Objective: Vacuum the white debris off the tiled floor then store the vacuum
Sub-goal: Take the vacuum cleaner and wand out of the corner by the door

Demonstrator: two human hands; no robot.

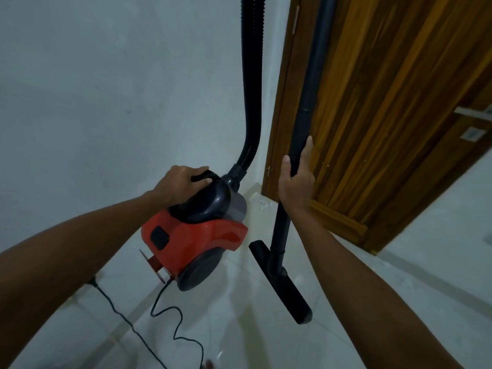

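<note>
A red and black canister vacuum (197,235) hangs tilted above the white tiled floor (239,328). My left hand (181,183) grips its black top handle. A ribbed black hose (251,83) rises from its front and leaves the top of the view. My right hand (296,179) holds the upright black wand (311,75), thumb and fingers wrapped round it. The flat floor nozzle (279,283) at the wand's lower end sits just above or on the tiles. A few white scraps (262,206) lie by the door's base.
A white wall (106,89) fills the left. A wooden door (386,115) with a metal handle (474,113) stands at the right. The black power cord (165,315) trails from the vacuum's rear across the tiles to a plug at the wall's base (91,282).
</note>
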